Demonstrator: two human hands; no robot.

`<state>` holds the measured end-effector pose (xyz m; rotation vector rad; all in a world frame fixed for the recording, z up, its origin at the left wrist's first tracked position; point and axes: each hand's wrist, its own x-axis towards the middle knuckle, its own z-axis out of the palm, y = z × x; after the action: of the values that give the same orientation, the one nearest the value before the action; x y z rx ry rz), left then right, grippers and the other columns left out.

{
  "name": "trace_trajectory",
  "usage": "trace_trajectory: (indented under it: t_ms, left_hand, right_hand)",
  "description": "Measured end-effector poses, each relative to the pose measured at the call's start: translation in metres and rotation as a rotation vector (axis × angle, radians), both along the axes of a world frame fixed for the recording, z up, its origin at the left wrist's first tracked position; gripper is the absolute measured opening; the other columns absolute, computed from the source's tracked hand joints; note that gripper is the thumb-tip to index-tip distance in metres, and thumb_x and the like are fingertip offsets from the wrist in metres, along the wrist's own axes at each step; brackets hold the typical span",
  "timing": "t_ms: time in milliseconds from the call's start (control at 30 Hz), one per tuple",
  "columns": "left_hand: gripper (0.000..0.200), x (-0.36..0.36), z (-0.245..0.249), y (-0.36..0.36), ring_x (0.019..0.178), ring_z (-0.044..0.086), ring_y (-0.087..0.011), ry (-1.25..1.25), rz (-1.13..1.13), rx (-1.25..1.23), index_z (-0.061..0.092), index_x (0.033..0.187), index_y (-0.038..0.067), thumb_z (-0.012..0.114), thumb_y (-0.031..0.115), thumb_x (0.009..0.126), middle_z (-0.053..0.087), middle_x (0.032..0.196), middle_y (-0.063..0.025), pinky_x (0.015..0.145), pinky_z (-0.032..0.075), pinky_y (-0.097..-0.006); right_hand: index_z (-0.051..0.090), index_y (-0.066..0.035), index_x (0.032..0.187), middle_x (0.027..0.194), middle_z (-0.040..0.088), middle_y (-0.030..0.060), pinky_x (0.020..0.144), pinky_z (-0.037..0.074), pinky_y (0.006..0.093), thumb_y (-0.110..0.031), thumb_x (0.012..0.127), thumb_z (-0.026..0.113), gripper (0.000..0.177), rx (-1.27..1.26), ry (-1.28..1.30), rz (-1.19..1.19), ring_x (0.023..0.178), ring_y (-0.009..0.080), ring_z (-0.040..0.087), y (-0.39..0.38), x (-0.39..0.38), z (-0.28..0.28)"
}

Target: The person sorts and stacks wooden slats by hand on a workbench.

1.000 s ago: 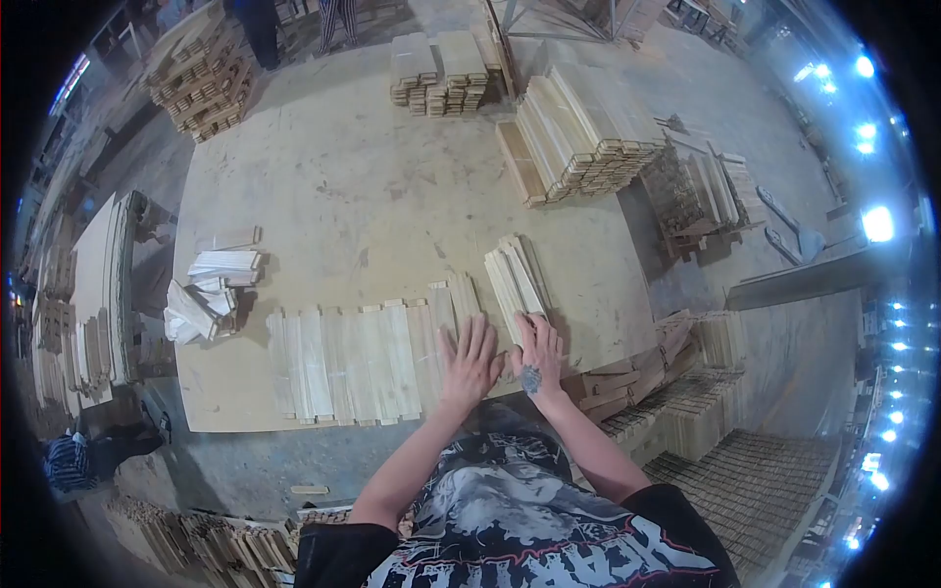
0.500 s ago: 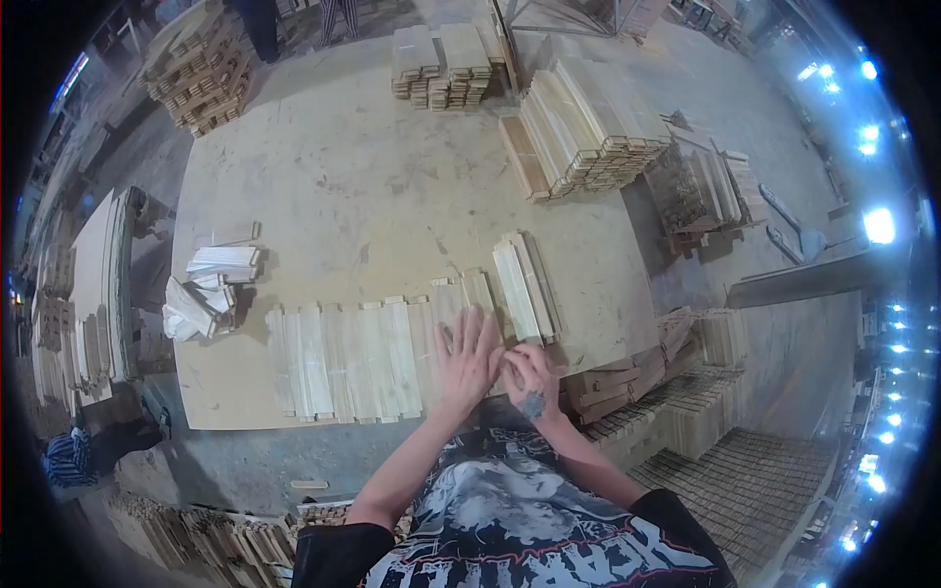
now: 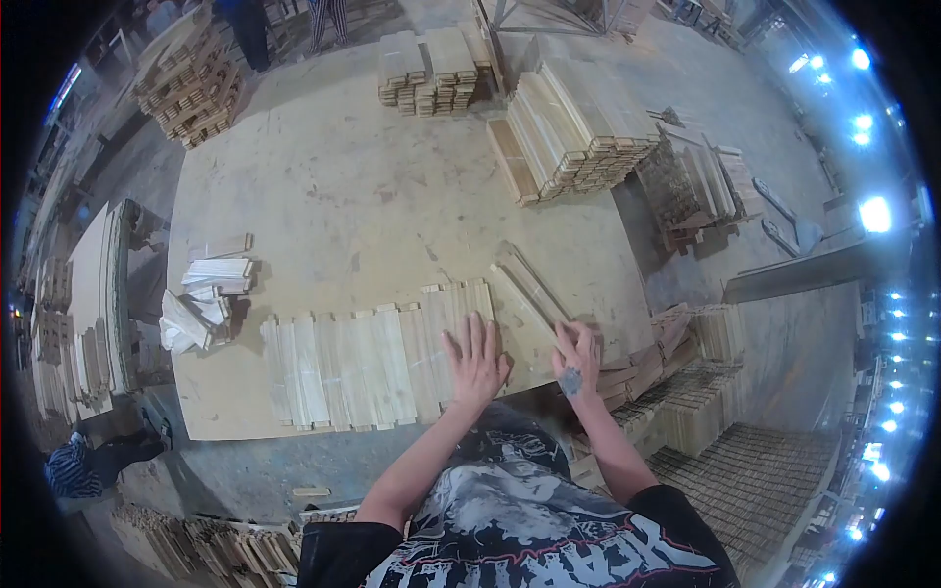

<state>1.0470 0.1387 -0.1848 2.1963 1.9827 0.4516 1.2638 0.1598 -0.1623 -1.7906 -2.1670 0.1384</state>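
A row of thin wooden slats point(image 3: 338, 367) lies side by side along the table's near edge, their far ends uneven. My left hand point(image 3: 477, 372) rests flat with fingers spread on the slats at the row's right end. To the right, a few loose slats point(image 3: 526, 291) lie slanted, apart from the row. My right hand point(image 3: 576, 358) is closed at the near end of these loose slats, fingers bent around a slat; the fingertips are partly hidden.
White crumpled wrapping with pale strips point(image 3: 206, 304) sits at the table's left. Board stacks stand at the back right point(image 3: 578, 127), back middle point(image 3: 426, 73) and far left corner point(image 3: 191, 78). More wood is piled beside the table at right point(image 3: 696, 392). Other people's legs point(image 3: 245, 29) show behind.
My right hand has moved right, away from my left hand, to the loose slats' near end. Those slats now form a narrower, more slanted group. My left hand still lies on the row.
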Motion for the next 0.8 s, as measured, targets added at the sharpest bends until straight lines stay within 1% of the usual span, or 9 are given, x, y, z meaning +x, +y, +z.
trace_trajectory:
  t_ms: [100,200,300,333,433,467,567,667,800]
  left_hand:
    - [0.074,-0.001,0.002,-0.003,0.151,0.023,-0.0410,-0.072,0.019,-0.005,0.039,0.151,0.001,0.061,0.042,0.093,0.029,0.160,-0.0260,0.118,0.011,-0.0699]
    - [0.077,0.004,0.009,-0.003,0.152,0.018,-0.0419,-0.262,-0.050,-0.009,0.035,0.155,0.007,0.061,0.045,0.094,0.027,0.161,-0.0238,0.119,0.008,-0.0675]
    - [0.076,0.016,0.013,0.003,0.152,0.018,-0.0419,-0.232,-0.125,0.001,0.034,0.157,0.014,0.060,0.050,0.094,0.025,0.162,-0.0227,0.120,0.008,-0.0668]
    - [0.075,0.020,0.013,0.007,0.152,0.018,-0.0419,-0.202,-0.145,-0.013,0.035,0.157,0.019,0.060,0.051,0.094,0.023,0.163,-0.0217,0.120,0.007,-0.0673]
    - [0.073,0.026,0.013,0.017,0.151,0.019,-0.0439,-0.164,-0.170,0.020,0.038,0.155,0.017,0.058,0.052,0.094,0.022,0.164,-0.0222,0.117,0.010,-0.0706]
    - [0.069,0.028,0.013,0.020,0.152,0.018,-0.0423,-0.145,-0.176,0.008,0.042,0.151,0.017,0.057,0.053,0.094,0.022,0.164,-0.0222,0.117,0.009,-0.0707]
    - [0.066,0.034,0.017,0.025,0.152,0.019,-0.0409,-0.096,-0.187,-0.036,0.046,0.147,0.015,0.057,0.053,0.094,0.023,0.163,-0.0231,0.117,0.008,-0.0711]
    - [0.067,0.039,0.012,0.026,0.153,0.018,-0.0403,-0.097,-0.182,-0.012,0.047,0.147,0.013,0.058,0.052,0.094,0.023,0.163,-0.0232,0.117,0.010,-0.0712]
    - [0.067,0.036,0.012,0.022,0.153,0.018,-0.0394,-0.101,-0.192,-0.019,0.047,0.146,0.009,0.059,0.050,0.094,0.023,0.163,-0.0239,0.117,0.009,-0.0713]
  right_hand:
    - [0.064,-0.013,0.130,0.122,0.056,0.0133,0.091,0.048,0.0486,-0.018,0.082,0.070,0.049,-0.067,0.084,0.067,0.110,0.0336,0.058,-0.029,-0.006,0.017]
    - [0.067,-0.011,0.124,0.104,0.064,0.0127,0.080,0.052,0.0437,-0.020,0.085,0.071,0.041,-0.225,0.392,0.020,0.091,0.0316,0.066,-0.047,-0.020,0.012]
    - [0.068,-0.009,0.118,0.088,0.067,0.0114,0.070,0.054,0.0409,-0.021,0.086,0.072,0.034,-0.409,0.436,0.092,0.075,0.0301,0.067,-0.047,-0.029,0.015]
    - [0.070,-0.009,0.114,0.084,0.068,0.0100,0.068,0.055,0.0409,-0.021,0.086,0.072,0.030,-0.359,0.402,0.110,0.071,0.0284,0.068,-0.042,-0.027,0.019]
    - [0.071,-0.009,0.110,0.081,0.067,0.0097,0.065,0.055,0.0370,-0.022,0.086,0.073,0.028,-0.205,0.457,0.033,0.068,0.0273,0.068,-0.017,-0.013,0.026]
    - [0.070,-0.011,0.115,0.094,0.067,0.0091,0.073,0.054,0.0382,-0.024,0.084,0.074,0.034,-0.186,0.456,0.018,0.084,0.0275,0.068,-0.010,-0.004,0.020]
    - [0.067,-0.014,0.124,0.113,0.062,0.0105,0.086,0.052,0.0427,-0.025,0.082,0.076,0.045,0.075,0.173,-0.019,0.108,0.0299,0.062,0.019,-0.007,0.028]
    - [0.063,-0.016,0.132,0.124,0.056,0.0120,0.097,0.047,0.0470,-0.025,0.079,0.077,0.056,-0.128,0.097,-0.123,0.122,0.0330,0.053,0.038,-0.014,0.008]
    - [0.060,-0.016,0.136,0.121,0.056,0.0149,0.097,0.047,0.0486,-0.024,0.077,0.078,0.063,-0.203,0.237,-0.129,0.118,0.0357,0.055,0.045,-0.001,0.007]
